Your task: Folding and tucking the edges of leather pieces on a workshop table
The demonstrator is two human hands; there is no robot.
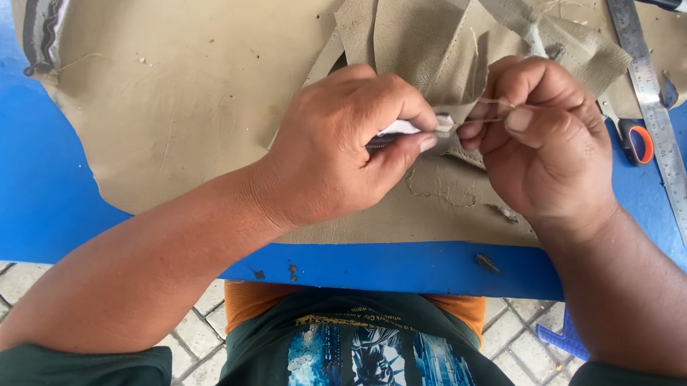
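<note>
Both hands close together, knuckles up — left hand (339,147) and right hand (546,144) with fingers pinched

Beige leather (188,80), blue table (4,188), orange-handled scissors (636,142), possibly white tool (415,127)

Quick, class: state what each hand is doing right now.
Left hand: closed on a small white tool.
Right hand: closed, pinching thread at the tan leather pieces.

One head-worn camera looks steeply down, close over the blue table (21,190)
</note>
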